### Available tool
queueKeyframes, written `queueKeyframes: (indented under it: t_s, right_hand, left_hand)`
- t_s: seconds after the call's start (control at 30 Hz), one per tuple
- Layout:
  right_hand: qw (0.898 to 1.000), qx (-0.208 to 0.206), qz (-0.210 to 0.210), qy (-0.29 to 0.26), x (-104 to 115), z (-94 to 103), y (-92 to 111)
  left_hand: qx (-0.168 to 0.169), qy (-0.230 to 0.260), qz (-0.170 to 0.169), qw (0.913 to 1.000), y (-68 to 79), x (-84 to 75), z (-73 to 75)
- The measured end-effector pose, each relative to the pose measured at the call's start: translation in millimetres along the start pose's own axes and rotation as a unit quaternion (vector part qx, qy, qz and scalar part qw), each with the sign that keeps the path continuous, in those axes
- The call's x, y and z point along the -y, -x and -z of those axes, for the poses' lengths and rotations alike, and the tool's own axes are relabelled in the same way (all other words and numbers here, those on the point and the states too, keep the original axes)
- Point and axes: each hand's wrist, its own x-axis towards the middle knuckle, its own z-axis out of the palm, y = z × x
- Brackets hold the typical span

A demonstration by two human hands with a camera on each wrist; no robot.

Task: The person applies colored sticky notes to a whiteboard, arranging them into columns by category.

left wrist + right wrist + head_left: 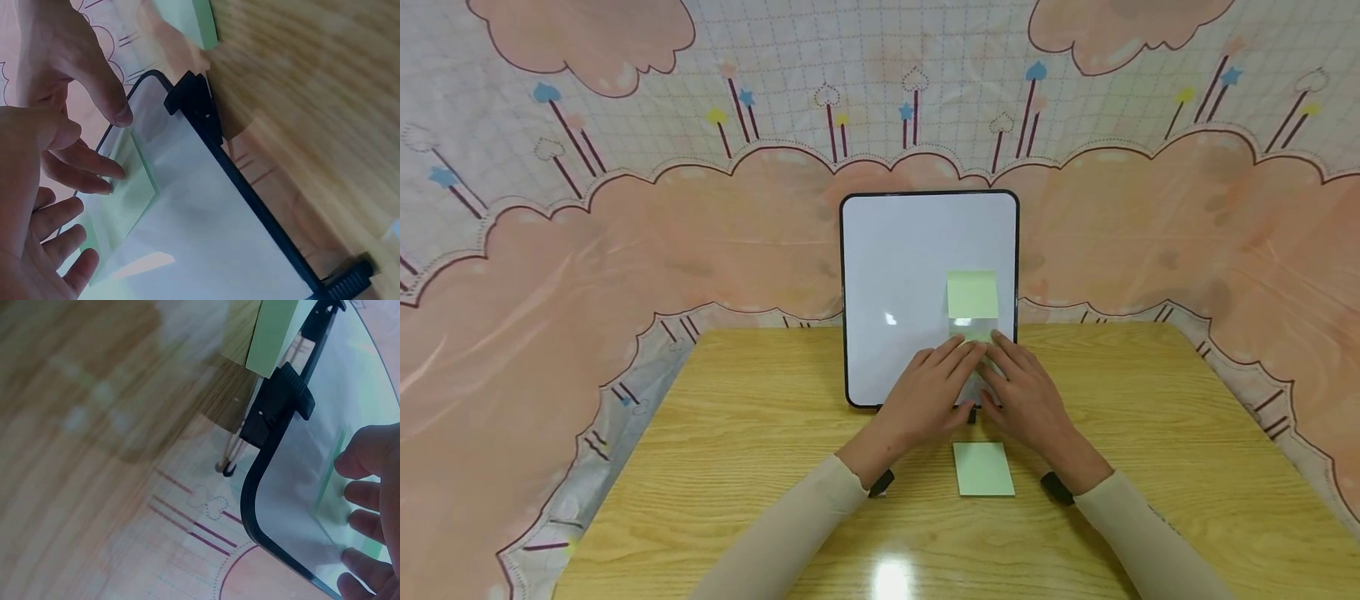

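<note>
Both hands touch a pale green sticky note (137,190) on the lower right of a white board (895,250). My left hand (925,396) lies over the note's left side, its fingers extended. From the other side my right hand (1030,400) rests its fingertips on the same note, close to the left fingers. In the head view the hands hide most of this note. Just above it, a second green sticky note (972,294) is stuck to the board. On the table in front, below the hands, lies a pad of green sticky notes (983,469).
The black-rimmed board stands upright on a wooden table (760,383). Black feet (275,406) grip its lower edge. A patterned cloth (737,233) hangs behind and around the table. Dark wrist straps (1057,488) sit at the cuffs.
</note>
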Motion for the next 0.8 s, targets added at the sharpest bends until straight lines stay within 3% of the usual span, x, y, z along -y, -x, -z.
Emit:
queueKeyframes:
  t_s: [0.4, 0.8]
  right_hand:
    - [1.000, 0.006, 0.001, 0.001, -0.4, -1.0, 3.3]
    - [1.000, 0.000, 0.010, 0.004, -0.2, -0.1, 5.1]
  left_hand:
    - [0.034, -0.009, 0.016, 0.9993, -22.5, -1.9, -2.5]
    - [0.052, -0.036, 0.027, 0.9976, -25.3, -2.2, -5.5]
